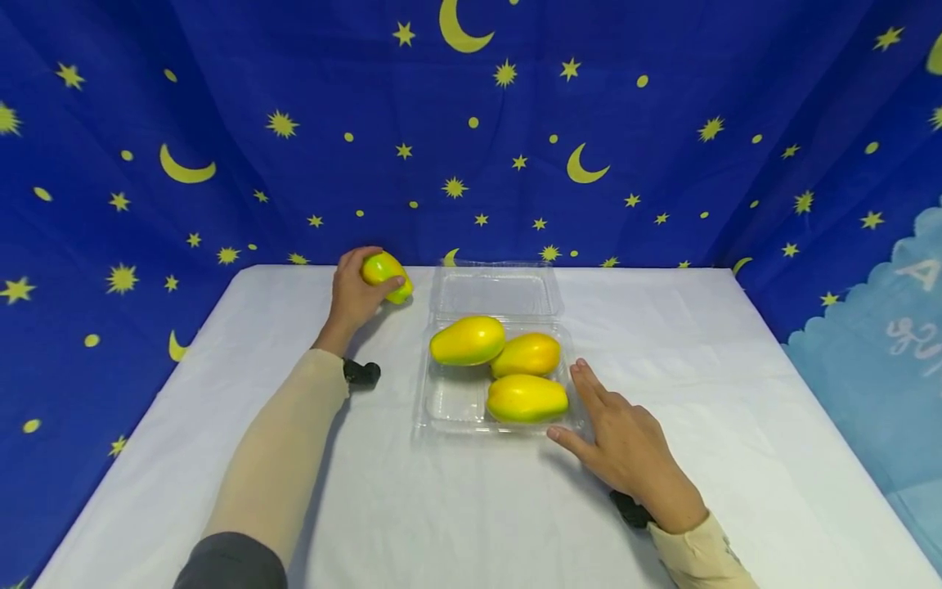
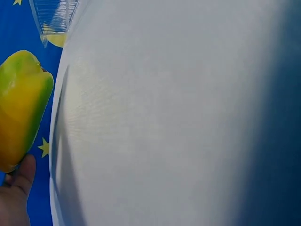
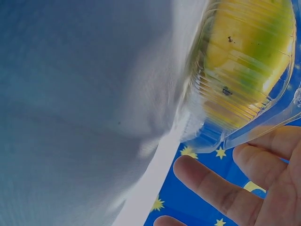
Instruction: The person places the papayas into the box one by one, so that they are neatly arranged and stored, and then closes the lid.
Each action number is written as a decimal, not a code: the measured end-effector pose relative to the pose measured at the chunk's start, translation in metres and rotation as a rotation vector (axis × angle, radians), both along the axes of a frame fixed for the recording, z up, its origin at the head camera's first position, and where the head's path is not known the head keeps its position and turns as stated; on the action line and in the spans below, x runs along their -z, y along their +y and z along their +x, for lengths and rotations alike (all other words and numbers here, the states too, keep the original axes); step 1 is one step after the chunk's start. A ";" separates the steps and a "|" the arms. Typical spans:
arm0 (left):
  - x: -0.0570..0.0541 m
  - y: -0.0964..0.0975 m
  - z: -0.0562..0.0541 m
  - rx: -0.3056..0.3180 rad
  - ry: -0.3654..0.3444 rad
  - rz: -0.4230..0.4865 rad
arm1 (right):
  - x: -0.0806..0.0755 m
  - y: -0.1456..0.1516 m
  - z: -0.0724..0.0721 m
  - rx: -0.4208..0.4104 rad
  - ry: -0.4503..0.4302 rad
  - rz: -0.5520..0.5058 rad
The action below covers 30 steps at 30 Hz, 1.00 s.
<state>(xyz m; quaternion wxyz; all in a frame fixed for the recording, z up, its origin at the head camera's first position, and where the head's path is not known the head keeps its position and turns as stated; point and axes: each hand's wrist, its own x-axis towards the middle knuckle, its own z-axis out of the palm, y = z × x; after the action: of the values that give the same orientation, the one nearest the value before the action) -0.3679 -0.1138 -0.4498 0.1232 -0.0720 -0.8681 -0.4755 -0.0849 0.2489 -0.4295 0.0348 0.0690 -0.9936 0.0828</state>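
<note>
At the far left of the table my left hand (image 1: 355,293) grips a yellow-green papaya (image 1: 385,276), thumb on its near side. The left wrist view shows this papaya (image 2: 21,110) held above the cloth with the thumb at its lower end. A clear plastic clamshell box (image 1: 450,401) lies with its lid (image 1: 496,293) folded back. Inside are three more papayas: one at back left (image 1: 467,341), one at right (image 1: 527,355), one at front right (image 1: 527,398). My right hand (image 1: 629,446) holds nothing; its spread fingers are at the box's right rim (image 3: 254,134), contact hard to tell.
A white cloth (image 1: 706,368) covers the table. Behind it and along the sides hangs a blue curtain (image 1: 412,90) with yellow moons and stars. Each wrist wears a small black device, seen at the left wrist (image 1: 362,374) and right wrist (image 1: 630,510).
</note>
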 end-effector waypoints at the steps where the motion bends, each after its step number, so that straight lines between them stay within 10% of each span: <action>1: -0.001 -0.001 0.001 0.004 0.008 0.008 | 0.000 0.000 0.000 -0.002 -0.001 0.000; 20: -0.029 -0.003 0.037 0.089 0.066 0.151 | 0.000 0.000 0.000 -0.013 0.024 0.010; 30: -0.049 -0.001 0.078 0.205 0.075 0.158 | 0.000 0.000 0.000 -0.011 0.014 0.012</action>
<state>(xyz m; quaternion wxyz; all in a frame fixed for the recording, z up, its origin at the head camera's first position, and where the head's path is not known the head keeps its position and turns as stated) -0.2898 -0.1151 -0.4007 0.1117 -0.1680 -0.8108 -0.5494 -0.0846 0.2489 -0.4291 0.0408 0.0751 -0.9934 0.0768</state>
